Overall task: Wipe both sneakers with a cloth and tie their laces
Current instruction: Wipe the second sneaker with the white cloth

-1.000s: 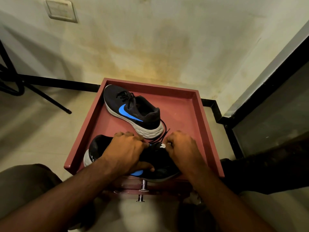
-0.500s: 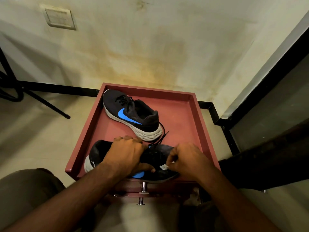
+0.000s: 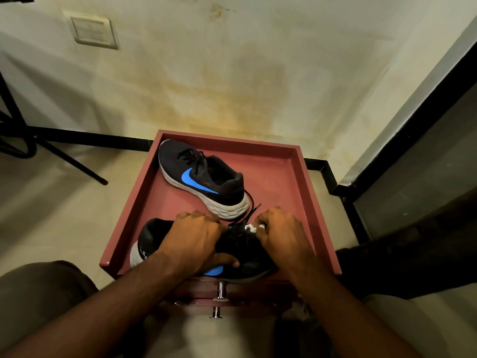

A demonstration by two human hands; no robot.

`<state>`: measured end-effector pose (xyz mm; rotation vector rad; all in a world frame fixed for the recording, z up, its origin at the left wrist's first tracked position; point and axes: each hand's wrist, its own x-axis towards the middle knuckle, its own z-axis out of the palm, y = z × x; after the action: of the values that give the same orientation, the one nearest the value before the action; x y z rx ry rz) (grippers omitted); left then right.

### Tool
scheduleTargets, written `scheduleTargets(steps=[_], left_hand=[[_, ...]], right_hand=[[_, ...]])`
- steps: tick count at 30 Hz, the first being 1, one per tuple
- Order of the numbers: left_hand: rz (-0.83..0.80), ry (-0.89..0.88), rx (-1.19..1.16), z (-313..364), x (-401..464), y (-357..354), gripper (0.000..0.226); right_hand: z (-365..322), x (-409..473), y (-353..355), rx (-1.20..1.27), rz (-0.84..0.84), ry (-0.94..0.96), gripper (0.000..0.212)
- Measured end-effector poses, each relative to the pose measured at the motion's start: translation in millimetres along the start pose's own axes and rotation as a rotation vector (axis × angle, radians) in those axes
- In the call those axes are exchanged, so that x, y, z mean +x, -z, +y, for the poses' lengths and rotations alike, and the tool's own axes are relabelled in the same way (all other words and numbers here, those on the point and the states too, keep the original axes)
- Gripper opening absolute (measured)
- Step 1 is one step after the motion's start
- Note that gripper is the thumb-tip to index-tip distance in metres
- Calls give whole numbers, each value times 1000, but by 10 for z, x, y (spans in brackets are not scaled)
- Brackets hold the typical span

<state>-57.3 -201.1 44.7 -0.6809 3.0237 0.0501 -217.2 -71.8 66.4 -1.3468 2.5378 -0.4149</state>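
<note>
Two sneakers sit in our red tray [image 3: 304,177]: far sneaker [image 3: 204,180] parked clear behind, near sneaker [image 3: 242,254] pulled to the front edge for reach. Left hand [image 3: 196,239] clamps its upper to steady it; right hand [image 3: 281,232] pinches the small white cloth [image 3: 251,227] beside the loose laces [image 3: 251,210].

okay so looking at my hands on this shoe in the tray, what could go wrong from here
1. The near sneaker sits at the tray's front edge, its sole overhanging; pressure from the left hand could tip it off.
2. The far sneaker's loose lace trails toward the right hand and might get caught up.
3. The small white scrap pinched in the right hand could slip.
</note>
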Motion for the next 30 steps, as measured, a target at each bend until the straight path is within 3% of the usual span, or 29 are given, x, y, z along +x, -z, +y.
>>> scheduleTargets(steps=[2, 6, 9, 11, 14, 16, 20, 24, 26, 30], left_hand=[[17, 25, -5, 7, -12, -1, 85], [-1, 23, -10, 18, 14, 4, 84], [-17, 6, -8, 3, 19, 10, 84], [-5, 12, -14, 2, 2, -8, 84], [3, 31, -18, 12, -5, -8, 85], [-3, 27, -5, 11, 7, -17, 85], [-1, 23, -19, 0, 3, -4, 90], [34, 15, -65, -11, -17, -12, 89], [37, 14, -62, -19, -19, -16, 89], [26, 30, -80, -20, -2, -12, 88]], right_hand=[[14, -4, 16, -7, -45, 12, 12], [157, -161, 64, 72, -294, 31, 4], [129, 16, -9, 16, -20, -8, 7], [81, 70, -25, -28, 45, -4, 11], [118, -45, 23, -30, -192, 80, 9], [153, -120, 19, 50, -247, 72, 8], [160, 100, -19, -4, 7, 11, 8], [262, 97, 46, 384, 184, 94, 23], [332, 40, 105, 500, 214, 74, 24], [412, 23, 176, 385, 183, 77, 21]])
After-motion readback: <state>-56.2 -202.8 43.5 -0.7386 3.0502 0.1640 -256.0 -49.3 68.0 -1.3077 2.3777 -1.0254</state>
